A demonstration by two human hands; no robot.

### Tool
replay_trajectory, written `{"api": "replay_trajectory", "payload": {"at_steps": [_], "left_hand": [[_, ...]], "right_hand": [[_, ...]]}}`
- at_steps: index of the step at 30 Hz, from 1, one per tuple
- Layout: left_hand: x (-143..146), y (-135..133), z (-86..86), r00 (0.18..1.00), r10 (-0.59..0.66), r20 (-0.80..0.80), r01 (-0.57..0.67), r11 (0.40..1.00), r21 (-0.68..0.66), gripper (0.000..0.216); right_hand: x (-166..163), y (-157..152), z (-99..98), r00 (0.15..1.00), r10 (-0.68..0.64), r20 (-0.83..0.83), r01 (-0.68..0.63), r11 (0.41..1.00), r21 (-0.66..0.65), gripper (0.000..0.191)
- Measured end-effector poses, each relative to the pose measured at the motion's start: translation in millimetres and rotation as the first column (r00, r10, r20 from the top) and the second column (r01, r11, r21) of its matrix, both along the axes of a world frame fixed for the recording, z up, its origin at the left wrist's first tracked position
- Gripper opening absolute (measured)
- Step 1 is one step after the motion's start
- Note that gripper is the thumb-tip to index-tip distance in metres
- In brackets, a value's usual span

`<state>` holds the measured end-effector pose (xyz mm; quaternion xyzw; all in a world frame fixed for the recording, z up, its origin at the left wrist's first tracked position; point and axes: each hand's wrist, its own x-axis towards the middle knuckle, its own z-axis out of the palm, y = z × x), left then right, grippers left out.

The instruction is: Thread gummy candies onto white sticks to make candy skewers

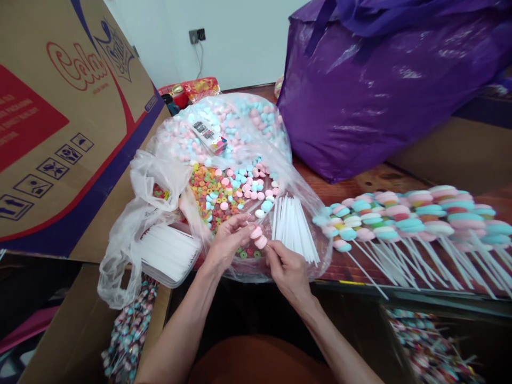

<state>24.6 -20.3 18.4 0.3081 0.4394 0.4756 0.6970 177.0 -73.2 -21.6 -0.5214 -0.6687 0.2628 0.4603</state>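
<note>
Pink marshmallows [259, 238] sit stacked between my two hands, in front of the candy spread. At their upper left, the thumb and fingers of my left hand [229, 240] pinch the stack. The closed fingertips of my right hand [288, 269] are at the stack's lower right; whatever they grip there is mostly hidden, perhaps a stick's end. Just beyond my right hand lies a fan of white sticks [294, 229]. Past my left hand are ring-shaped gummies [216, 194] in several colours, mixed with loose pink and blue marshmallows [256, 184].
A big clear bag of marshmallows [240, 122] lies behind, with a small printed packet [209, 137] on top. Finished marshmallow skewers [412, 218] line the right edge. A tub of white sticks [170, 253], a cardboard box [76, 128] and a purple bag [384, 90] stand around.
</note>
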Motion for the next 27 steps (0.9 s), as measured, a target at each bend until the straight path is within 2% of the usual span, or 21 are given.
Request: {"api": "replay_trajectory", "payload": {"at_steps": [5,9,13,19,24,27], "left_hand": [[15,-3,6.5,0.999,0.017,0.035,-0.016,1.000,-0.024,0.038],[17,1,-1.6,0.987,0.120,0.111,-0.117,0.993,-0.033,0.038],[12,3,-10.0,0.977,0.184,0.111,-0.185,0.983,-0.003,0.039],[18,-4,-10.3,0.982,0.168,0.090,-0.170,0.985,0.014,0.042],[25,-10,-10.2,0.986,0.140,0.089,-0.141,0.990,0.003,0.045],[22,-8,-11.5,0.995,0.097,-0.007,-0.096,0.995,0.041,0.041]], "right_hand": [[0,-2,-0.2,1.000,-0.030,0.005,0.030,0.999,0.027,0.023],[0,1,0.9,0.999,0.013,0.037,-0.014,1.000,0.022,0.023],[0,5,-0.3,0.993,0.077,0.094,-0.079,0.997,0.020,0.021],[0,3,-0.1,0.991,0.021,0.136,-0.024,0.999,0.021,0.025],[0,5,2.8,0.992,0.030,0.123,-0.031,1.000,0.006,0.026],[-1,5,3.8,0.992,0.036,0.120,-0.034,0.999,-0.020,0.026]]}}
